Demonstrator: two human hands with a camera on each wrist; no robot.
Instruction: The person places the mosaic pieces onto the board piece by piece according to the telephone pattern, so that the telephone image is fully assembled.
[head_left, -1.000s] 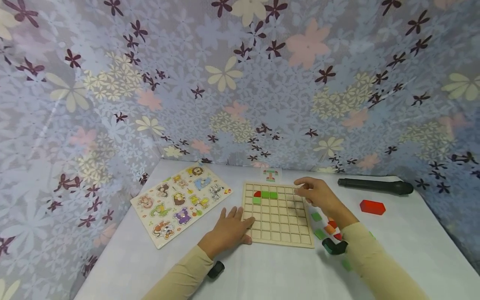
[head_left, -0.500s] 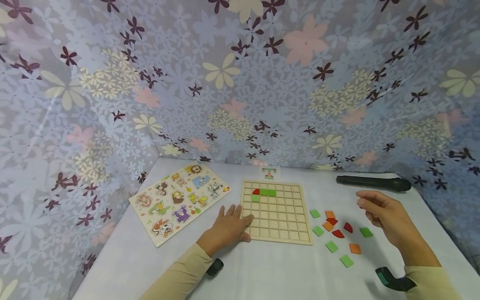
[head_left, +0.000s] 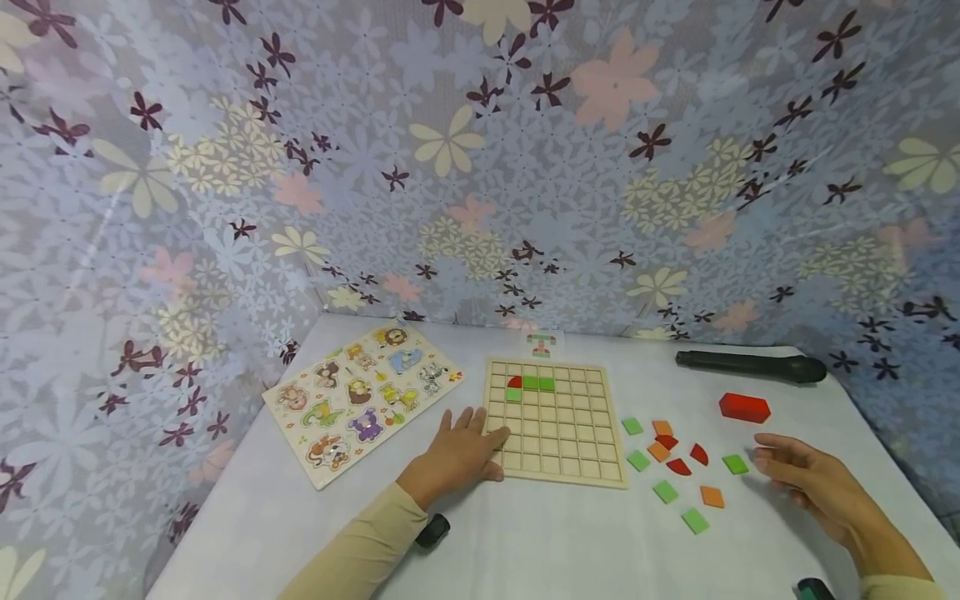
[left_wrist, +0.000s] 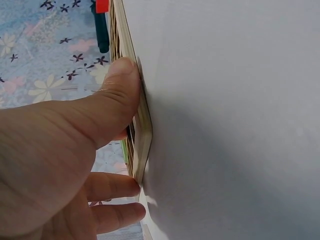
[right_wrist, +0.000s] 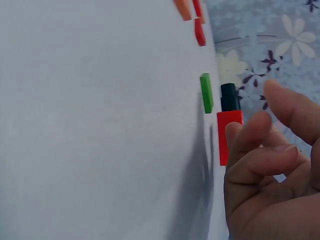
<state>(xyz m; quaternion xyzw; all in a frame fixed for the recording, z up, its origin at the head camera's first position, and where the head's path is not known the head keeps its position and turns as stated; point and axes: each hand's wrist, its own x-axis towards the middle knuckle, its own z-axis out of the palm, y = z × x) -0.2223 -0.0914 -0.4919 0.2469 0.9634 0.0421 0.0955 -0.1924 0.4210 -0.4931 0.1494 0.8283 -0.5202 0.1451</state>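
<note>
A square wooden grid board [head_left: 562,425] lies on the table with one red quarter-circle tile [head_left: 515,382] and three green square tiles [head_left: 530,383] in its upper left cells. My left hand [head_left: 459,457] rests at the board's left edge, fingers spread; the left wrist view shows the thumb [left_wrist: 122,80] along the rim. To the right of the loose tiles, my right hand [head_left: 821,483] hovers with loosely bent fingers and nothing in them. Nearest to it is a green square tile [head_left: 736,464], just left of the fingertips. More green, orange and red tiles [head_left: 678,467] lie scattered between board and hand.
A small pattern card [head_left: 542,343] lies behind the board. An animal picture board [head_left: 363,400] lies to the left. At the back right are a black microphone [head_left: 750,367] and a red block [head_left: 744,407]. A floral cloth [head_left: 480,167] hangs behind the table.
My right hand has moved from over the board's upper right corner out to the right and then lower, beside the loose tiles. The left hand has stayed at the board's edge.
</note>
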